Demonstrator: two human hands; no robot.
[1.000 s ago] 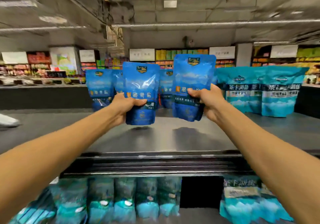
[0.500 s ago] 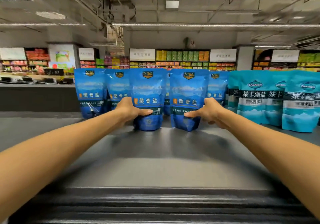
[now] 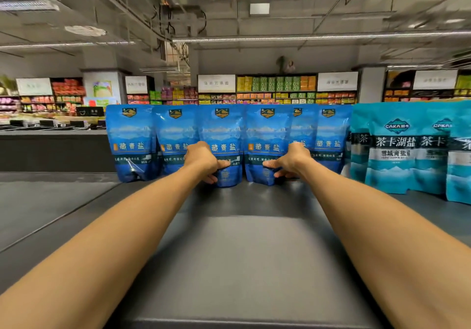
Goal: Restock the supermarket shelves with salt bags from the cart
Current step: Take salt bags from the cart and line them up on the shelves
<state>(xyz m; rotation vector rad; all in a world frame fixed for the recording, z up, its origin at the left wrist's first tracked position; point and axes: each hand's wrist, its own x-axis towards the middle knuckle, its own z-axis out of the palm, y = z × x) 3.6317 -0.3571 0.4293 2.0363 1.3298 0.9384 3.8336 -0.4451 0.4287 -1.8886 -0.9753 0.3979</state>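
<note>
Placing step, I'd say: on the dark shelf top (image 3: 242, 252), both bags sit upright in the far blue row, labels facing near, long axis vertical. Left hand (image 3: 204, 160) pinches the left bag (image 3: 224, 135) low down, right hand (image 3: 290, 160) the right bag (image 3: 265, 135). Next move probably means letting go gently so neither tips.

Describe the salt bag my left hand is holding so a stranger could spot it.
On the grey top shelf, find the row of deep-blue bags left of the teal bags. It is third from the left, upright, and the only one the left hand grips.
</note>
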